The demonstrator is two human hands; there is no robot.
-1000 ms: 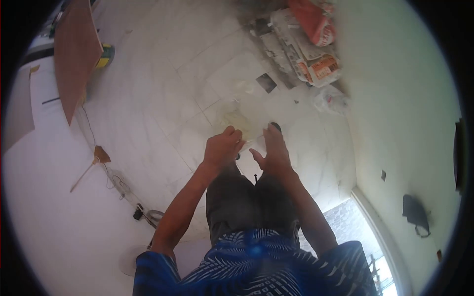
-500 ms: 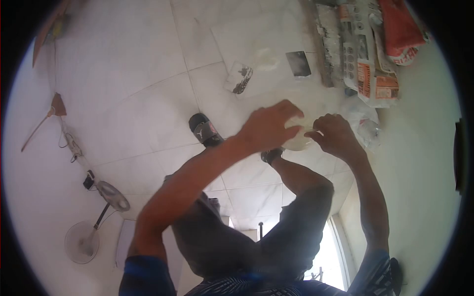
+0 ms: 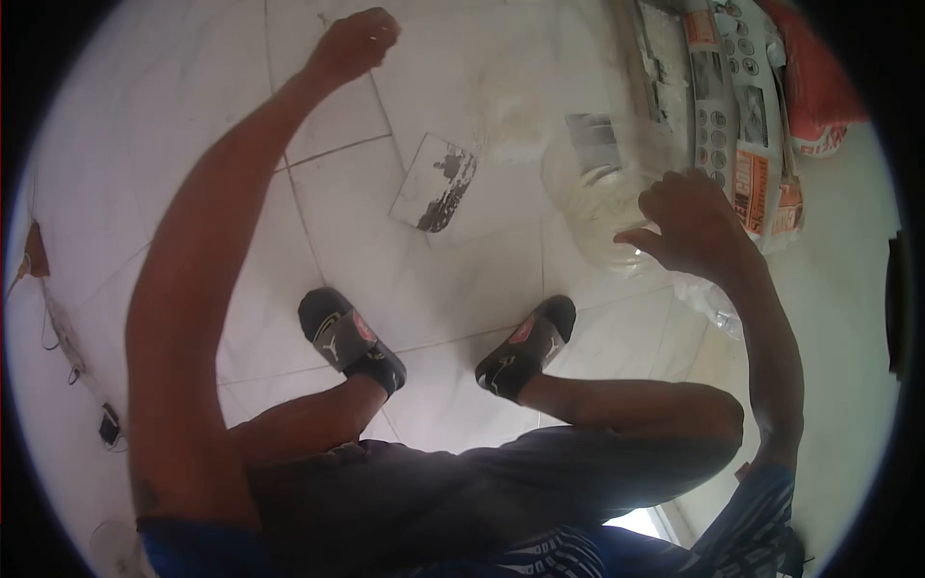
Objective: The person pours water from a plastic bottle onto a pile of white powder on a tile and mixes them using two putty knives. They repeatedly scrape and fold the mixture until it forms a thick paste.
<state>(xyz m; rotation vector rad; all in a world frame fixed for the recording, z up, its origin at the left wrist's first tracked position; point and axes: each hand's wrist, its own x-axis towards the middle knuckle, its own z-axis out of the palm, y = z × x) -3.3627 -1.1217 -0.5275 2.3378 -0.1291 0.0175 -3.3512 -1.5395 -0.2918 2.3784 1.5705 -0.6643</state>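
My left hand (image 3: 356, 46) is raised far out at the upper left, over the tiled floor. Its fingers are curled closed, and whatever they hold, if anything, is too small to make out. At the right, my right hand (image 3: 689, 222) is at the edge of a clear plastic bag (image 3: 597, 217) with pale, whitish material inside. The fingers curl round the bag's edge while the thumb sticks out to the left across it. Behind the see-through plastic, a dark flat card (image 3: 593, 140) shows through.
A white flat piece with dark patches (image 3: 436, 183) lies on the tiles (image 3: 491, 265). Printed paper sacks (image 3: 756, 125) and a red bag (image 3: 819, 77) line the right wall. My feet in dark slides (image 3: 352, 342) stand apart below. Crumpled clear plastic (image 3: 713, 306) lies under my right forearm.
My left hand has swung away from the bag to the upper left and closed. My right hand stays by the bag, which now looks larger. The view has shifted and my feet show fully.
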